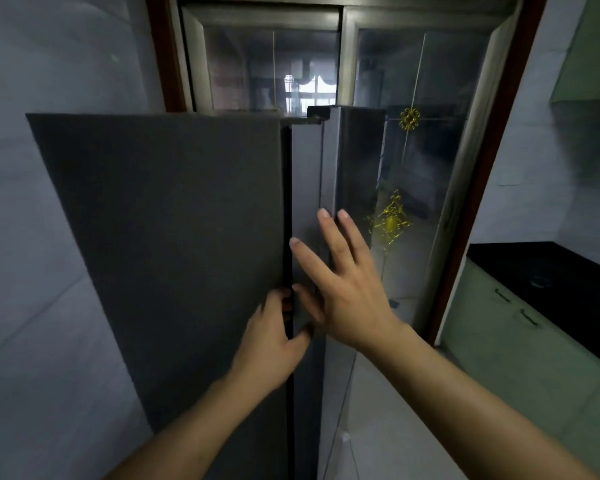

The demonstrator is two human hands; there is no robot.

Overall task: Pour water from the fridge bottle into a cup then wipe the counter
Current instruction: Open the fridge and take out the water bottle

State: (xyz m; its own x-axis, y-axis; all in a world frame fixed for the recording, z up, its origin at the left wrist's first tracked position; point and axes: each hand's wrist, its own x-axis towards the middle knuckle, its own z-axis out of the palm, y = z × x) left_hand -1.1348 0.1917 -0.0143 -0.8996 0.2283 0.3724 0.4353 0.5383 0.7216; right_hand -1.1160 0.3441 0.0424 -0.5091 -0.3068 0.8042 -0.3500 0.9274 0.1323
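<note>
A tall dark grey fridge (174,244) fills the middle of the head view, seen from its side, with its door (307,209) at the right. My left hand (274,337) has its fingers curled into the dark gap at the door's edge. My right hand (340,278) lies flat on the door with fingers straight and spread. No bottle or cup can be seen; the fridge's inside is hidden.
A glass sliding door (416,174) with gold ornaments in a brown frame stands behind the fridge. A black counter (561,271) over pale green cabinets (520,344) runs along the right. A grey wall (32,237) closes the left side.
</note>
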